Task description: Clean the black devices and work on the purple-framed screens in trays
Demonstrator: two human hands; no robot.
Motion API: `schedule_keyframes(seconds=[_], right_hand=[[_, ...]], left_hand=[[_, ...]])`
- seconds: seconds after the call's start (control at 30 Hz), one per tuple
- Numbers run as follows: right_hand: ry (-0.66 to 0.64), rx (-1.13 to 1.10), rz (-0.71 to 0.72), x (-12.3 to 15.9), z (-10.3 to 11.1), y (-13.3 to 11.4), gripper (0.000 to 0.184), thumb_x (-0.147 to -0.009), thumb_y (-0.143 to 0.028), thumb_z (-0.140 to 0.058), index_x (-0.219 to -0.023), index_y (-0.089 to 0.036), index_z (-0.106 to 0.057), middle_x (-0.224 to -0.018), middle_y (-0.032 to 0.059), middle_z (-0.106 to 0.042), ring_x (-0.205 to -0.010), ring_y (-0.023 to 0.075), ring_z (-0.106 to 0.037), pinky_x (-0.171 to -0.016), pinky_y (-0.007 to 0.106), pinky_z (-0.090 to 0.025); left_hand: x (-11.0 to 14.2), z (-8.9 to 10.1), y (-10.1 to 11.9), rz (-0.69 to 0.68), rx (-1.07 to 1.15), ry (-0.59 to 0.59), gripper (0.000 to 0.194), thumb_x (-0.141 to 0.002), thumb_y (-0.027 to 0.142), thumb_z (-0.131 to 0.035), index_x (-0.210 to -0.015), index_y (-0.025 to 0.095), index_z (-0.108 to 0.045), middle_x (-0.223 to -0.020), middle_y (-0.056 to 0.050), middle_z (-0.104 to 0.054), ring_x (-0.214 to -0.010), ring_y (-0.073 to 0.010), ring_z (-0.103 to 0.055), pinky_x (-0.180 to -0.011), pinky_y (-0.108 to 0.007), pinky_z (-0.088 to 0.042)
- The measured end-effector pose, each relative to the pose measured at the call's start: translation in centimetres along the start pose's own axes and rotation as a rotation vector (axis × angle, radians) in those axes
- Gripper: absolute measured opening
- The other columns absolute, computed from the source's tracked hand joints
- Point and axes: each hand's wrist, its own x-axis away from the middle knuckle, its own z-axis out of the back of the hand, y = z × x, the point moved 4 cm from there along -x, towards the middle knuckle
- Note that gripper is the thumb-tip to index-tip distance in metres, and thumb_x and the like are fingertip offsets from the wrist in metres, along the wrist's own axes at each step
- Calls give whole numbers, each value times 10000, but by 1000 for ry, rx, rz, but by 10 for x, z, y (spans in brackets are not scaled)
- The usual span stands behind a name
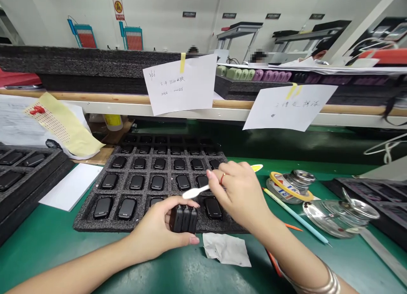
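Observation:
My left hand (pixel 152 230) is closed around a small stack of black smartwatch bodies (pixel 185 219), gripped between thumb and fingers with their edges facing right. In my right hand (pixel 240 192) is a white toothbrush (pixel 199 191) with a yellow-tipped far end. Its white head is just above the stack, near my left fingertips; I cannot tell whether it touches. Behind both hands lies a dark foam tray (pixel 85 217) with rows of similar black watch bodies, one per compartment. My left hand hides part of its front row.
A crumpled white tissue (pixel 227 249) lies before the tray. To the right are a light-blue pen-like tool (pixel 297 217) and two glass bottles with metal tops (pixel 291 186). More foam trays (pixel 60 166) flank the bench. A shelf (pixel 229 113) with taped papers crosses behind; people sit beyond it.

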Motion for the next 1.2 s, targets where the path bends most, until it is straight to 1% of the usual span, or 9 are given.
schedule_keyframes(seconds=[0.13, 0.27, 0.4, 0.53, 0.63, 0.8, 0.93, 1.03, 1.2], right_hand=[[-14, -75, 127, 4, 3, -9, 501, -1005, -235, -433, -529, -185, -578, -587, 21, -504, -632, 170, -426, -648, 337, -269], [15, -34, 25, 3, 3, -1, 494, -1000, -230, -450, -521, -187, -567, -569, 13, -494, -612, 165, -400, -642, 342, -264], [-8, -110, 100, 4, 0, -3, 483, -989, -227, -461, -520, -187, -570, -583, 11, -502, -625, 163, -410, -651, 339, -274], [-10, -143, 23, 6, -5, 5, 469, -976, -204, -465, -512, -186, -531, -564, 1, -487, -612, 156, -418, -648, 332, -272], [-43, -201, 66, 7, -8, 7, 459, -975, -204, -451, -524, -181, -530, -574, -4, -485, -613, 148, -429, -658, 327, -286], [35, -108, -6, 6, -1, 14, 472, -973, -201, -459, -503, -186, -501, -540, -5, -464, -593, 151, -416, -641, 335, -270], [-4, -56, 47, 4, 4, 13, 501, -1006, -235, -408, -519, -195, -517, -565, 13, -510, -600, 165, -456, -644, 338, -287], [-124, 45, -203, 2, 7, 37, 527, -1037, -355, -372, -561, -204, -539, -616, 58, -589, -634, 209, -552, -642, 344, -313], [-530, -99, -672, 10, 10, 83, 488, -1050, -506, -255, -835, -216, -584, -807, 91, -718, -767, 268, -696, -651, 314, -426]], left_hand=[[-1, 1, 0, 1, 10, -2, 604, -605, 229, -881, -1152, 198, -627, -1007, -52, -698, -874, -240, -687, -869, -404, -521], [-2, 2, 0, 40, 24, -46, 595, -646, 248, -867, -1180, 202, -609, -1025, -55, -694, -896, -240, -685, -888, -415, -513], [-1, 1, 2, 24, -23, -19, 597, -622, 245, -869, -1160, 204, -613, -965, -36, -683, -879, -240, -670, -864, -403, -509], [0, 0, 0, 56, -66, 11, 598, -609, 271, -883, -1141, 206, -617, -937, -19, -664, -868, -227, -640, -815, -362, -498], [0, 0, 1, 32, -83, 19, 597, -594, 262, -886, -1129, 208, -628, -954, -17, -661, -864, -216, -625, -801, -340, -484], [-1, 3, 2, 22, -49, 38, 575, -622, 252, -868, -1133, 200, -610, -985, -36, -680, -888, -218, -632, -817, -342, -480], [1, 4, 4, -41, -5, 50, 559, -628, 222, -881, -1121, 204, -620, -1006, -39, -696, -916, -213, -655, -830, -330, -502], [6, 5, 6, -32, 87, 66, 587, -648, 239, -891, -1155, 215, -596, -1011, -50, -731, -909, -217, -698, -874, -354, -529], [18, 2, 18, -74, 137, 108, 574, -649, 207, -901, -1144, 231, -612, -1059, -51, -733, -853, -214, -744, -826, -330, -569]])
